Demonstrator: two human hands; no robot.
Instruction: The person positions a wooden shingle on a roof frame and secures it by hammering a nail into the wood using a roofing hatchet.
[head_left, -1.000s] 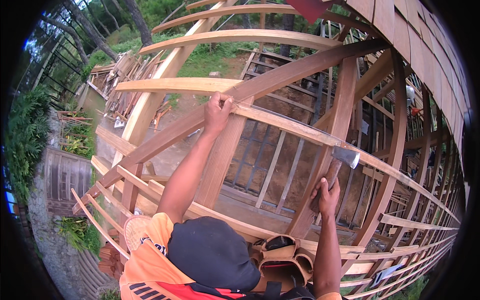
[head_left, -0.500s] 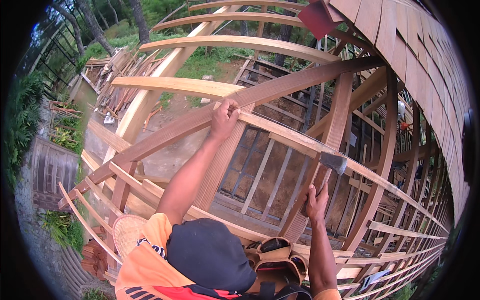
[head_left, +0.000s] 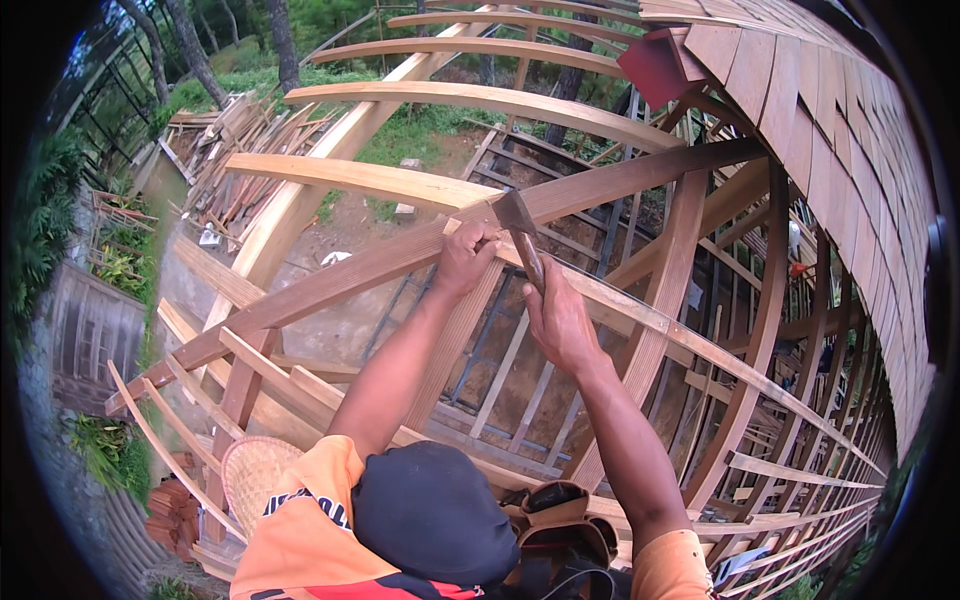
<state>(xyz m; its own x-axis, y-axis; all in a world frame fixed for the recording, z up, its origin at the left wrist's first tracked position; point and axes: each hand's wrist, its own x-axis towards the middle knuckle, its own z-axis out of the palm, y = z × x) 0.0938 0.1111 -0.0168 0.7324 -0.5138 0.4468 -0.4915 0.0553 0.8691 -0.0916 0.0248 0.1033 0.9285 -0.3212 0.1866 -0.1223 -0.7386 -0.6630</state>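
My left hand [head_left: 464, 259] is closed at the upper-left end of a pale wooden batten [head_left: 615, 300], beside a dark diagonal beam [head_left: 640, 160]; whatever is between its fingertips is too small to make out. My right hand [head_left: 560, 325] grips the wooden handle of a hatchet, whose dark steel head [head_left: 514, 212] sits just above and right of my left fingers, over the junction of batten and beam. Upright posts [head_left: 672, 265] cross beneath the batten. A brown tool pouch [head_left: 560, 520] is low in view, between my forearms.
Pale curved rafters [head_left: 480, 98] span the upper left. A shingled roof [head_left: 820, 160] rises on the right, with a red piece [head_left: 650, 70] at its edge. Open framing shows the ground below. Offcuts [head_left: 230, 160] are piled at left; a straw hat [head_left: 258, 468] is at lower left.
My right hand has swung the hatchet up and leftward along the batten, from the right-hand post to beside my left hand. My left hand stays at the junction; the view has shifted slightly.
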